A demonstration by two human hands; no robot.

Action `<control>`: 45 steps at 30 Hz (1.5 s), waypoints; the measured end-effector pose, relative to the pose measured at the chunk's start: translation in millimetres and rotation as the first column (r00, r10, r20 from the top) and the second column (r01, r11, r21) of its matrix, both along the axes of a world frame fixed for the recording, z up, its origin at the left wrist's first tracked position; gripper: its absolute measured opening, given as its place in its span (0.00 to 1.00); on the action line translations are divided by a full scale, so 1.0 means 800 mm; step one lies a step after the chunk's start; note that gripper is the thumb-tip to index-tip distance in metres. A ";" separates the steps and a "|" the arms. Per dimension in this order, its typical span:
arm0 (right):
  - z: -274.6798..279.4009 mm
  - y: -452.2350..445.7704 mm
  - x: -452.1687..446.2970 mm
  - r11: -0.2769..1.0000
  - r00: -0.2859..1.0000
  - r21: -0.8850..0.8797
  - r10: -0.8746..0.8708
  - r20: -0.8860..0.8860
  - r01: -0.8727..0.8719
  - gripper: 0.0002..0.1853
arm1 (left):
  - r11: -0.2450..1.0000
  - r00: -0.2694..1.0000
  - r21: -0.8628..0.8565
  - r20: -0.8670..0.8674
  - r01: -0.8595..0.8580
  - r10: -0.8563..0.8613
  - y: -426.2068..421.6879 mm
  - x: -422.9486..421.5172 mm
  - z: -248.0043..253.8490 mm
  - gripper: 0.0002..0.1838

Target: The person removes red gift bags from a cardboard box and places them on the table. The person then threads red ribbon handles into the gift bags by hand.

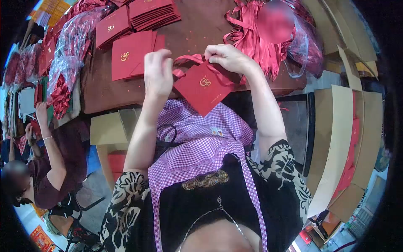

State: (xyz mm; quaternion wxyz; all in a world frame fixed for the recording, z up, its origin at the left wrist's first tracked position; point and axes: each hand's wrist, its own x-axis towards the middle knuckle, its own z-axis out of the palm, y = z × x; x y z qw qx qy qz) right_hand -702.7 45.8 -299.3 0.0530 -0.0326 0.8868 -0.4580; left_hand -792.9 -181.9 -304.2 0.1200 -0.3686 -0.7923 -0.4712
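Observation:
A red card bag point(204, 86) with a gold emblem hangs tilted, one corner down, above my lap. My right hand point(228, 58) pinches its top corner, where a red ribbon point(191, 59) is attached. At the bag's left, my left hand point(158, 73) is raised with its fingers curled and blurred; the ribbon runs close to it, and whether it grips the ribbon is unclear. Behind that hand lies a small pile of red cards point(128, 56) with the same gold emblem.
Stacks of red cards point(153, 14) stand at the table's back. Loose red ribbons point(256, 46) lie at the right, plastic-wrapped ones point(69, 50) at the left. Open cartons point(323, 138) stand right and lower left. Another person point(52, 164) sits at the left, one arm raised.

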 end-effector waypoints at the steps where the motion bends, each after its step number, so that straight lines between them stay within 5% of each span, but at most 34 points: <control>1: -0.004 0.001 -0.001 0.999 1.000 -0.032 -0.018 0.007 0.018 0.06 | 0.989 0.982 -0.016 -0.116 0.150 -0.151 -0.002 0.003 -0.002 0.07; 3: -0.006 0.000 -0.003 0.997 0.999 -0.062 -0.037 0.015 0.038 0.06 | 0.926 0.928 -0.164 0.218 0.340 -0.302 -0.006 0.017 0.002 0.07; 6: -0.009 -0.004 -0.002 0.998 0.999 -0.039 -0.042 0.007 0.042 0.07 | 0.913 0.956 -0.285 0.101 0.292 -0.274 -0.015 0.022 -0.036 0.10; 8: -0.021 -0.001 0.004 0.986 0.906 0.033 -0.138 -0.400 0.164 0.09 | 0.918 0.947 -0.238 0.134 0.316 -0.291 -0.017 0.018 -0.050 0.11; 9: -0.016 0.006 0.013 0.961 0.878 0.069 -0.212 -0.430 0.266 0.11 | 0.939 0.955 -0.193 0.141 0.283 -0.259 -0.016 0.020 -0.049 0.10; 11: -0.006 0.015 0.047 0.890 0.831 -0.206 -0.455 -0.319 0.407 0.09 | 0.926 0.946 -0.280 0.269 0.254 -0.178 -0.019 0.017 -0.044 0.10; 15: -0.016 0.031 0.110 0.898 0.878 -0.076 -0.439 -0.192 0.433 0.10 | 0.930 0.955 -0.307 0.273 0.204 -0.119 -0.018 0.017 -0.039 0.09; 19: -0.050 0.005 0.138 0.823 0.870 0.321 -0.370 -0.325 0.469 0.16 | 0.928 0.958 -0.302 0.249 0.219 -0.144 -0.014 0.013 -0.039 0.08; 23: -0.072 0.002 0.144 0.710 0.782 0.362 -0.440 -0.442 0.604 0.10 | 0.939 0.954 -0.298 0.286 0.175 -0.087 -0.016 0.008 -0.038 0.07; 25: -0.063 0.008 0.144 0.747 0.728 0.183 -0.510 -0.458 0.639 0.08 | 0.943 0.944 -0.295 0.324 0.155 -0.053 -0.017 0.004 -0.041 0.07; 26: -0.061 0.009 0.145 0.748 0.705 -0.127 -0.658 -0.263 0.651 0.07 | 0.947 0.938 -0.279 0.341 0.158 -0.056 -0.016 0.003 -0.041 0.07; 27: -0.058 0.008 0.146 0.635 0.689 -0.412 -0.724 -0.023 0.654 0.06 | 0.951 0.931 -0.262 0.359 0.165 -0.063 -0.016 0.001 -0.041 0.07; 28: -0.031 0.001 0.145 0.571 0.681 -0.488 -0.729 0.067 0.660 0.07 | 0.946 0.942 -0.272 0.325 0.178 -0.084 -0.014 -0.001 -0.040 0.06; 31: -0.014 0.003 0.144 0.373 0.783 -0.835 -0.613 0.106 0.405 0.09 | 0.938 0.937 -0.274 0.328 0.214 -0.118 -0.008 -0.003 -0.042 0.06; 32: -0.016 0.004 0.143 0.373 0.783 -0.835 -0.613 0.106 0.405 0.09 | 0.938 0.937 -0.274 0.328 0.214 -0.118 -0.006 -0.003 -0.041 0.06; 34: -0.021 0.004 0.139 0.179 0.867 -0.984 -0.491 -0.083 0.007 0.11 | 0.907 0.976 -0.392 0.206 0.155 -0.078 0.000 0.000 -0.034 0.07; 36: -0.016 0.000 0.138 0.151 0.862 -0.988 -0.498 -0.097 -0.024 0.12 | 0.887 0.989 -0.447 0.138 0.118 -0.061 0.003 0.002 -0.028 0.08; 38: -0.010 -0.006 0.134 0.100 0.862 -0.988 -0.483 -0.153 -0.120 0.13 | 0.897 0.967 -0.418 0.253 0.142 -0.035 0.004 0.002 -0.023 0.09; 43: 0.003 -0.026 0.119 0.278 0.831 -0.957 -0.550 -0.084 0.087 0.12 | 0.904 0.861 -0.362 0.509 0.227 -0.013 0.004 -0.001 -0.015 0.10; 45: 0.003 -0.040 0.104 0.637 0.762 -0.682 -0.622 -0.181 0.358 0.10 | 0.911 0.819 -0.340 0.573 0.233 0.004 0.003 -0.003 -0.019 0.11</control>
